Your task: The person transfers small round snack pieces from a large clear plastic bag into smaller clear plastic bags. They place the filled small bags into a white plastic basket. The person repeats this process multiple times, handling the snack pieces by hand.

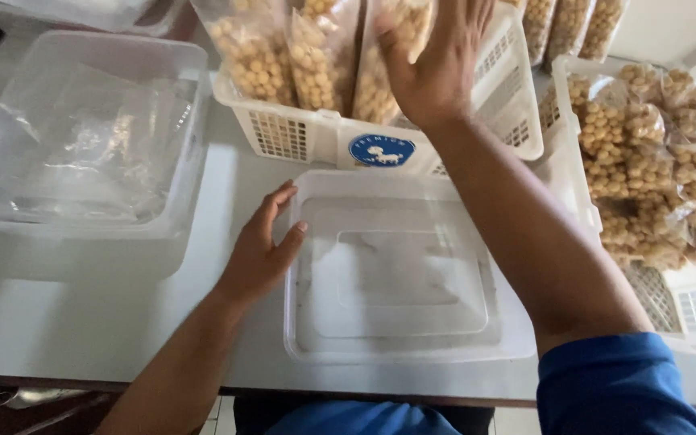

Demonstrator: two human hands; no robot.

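My left hand point(261, 250) rests on the left rim of an empty clear plastic container point(400, 346), fingers spread and holding nothing. My right hand point(437, 60) reaches forward into a white slotted basket point(316, 137), its palm and fingers pressing against a clear bag of round tan snacks point(384, 84) that stands upright there. Two more upright snack bags point(255, 56) stand to the left in the same basket. I cannot tell whether the fingers grip the bag or only push on it.
A large clear tub point(82, 234) holding empty plastic bags point(90, 145) sits at the left. At the right, another white basket point(686, 310) is heaped with several filled snack bags point(654, 161). More bags stand at the far top right point(569, 24).
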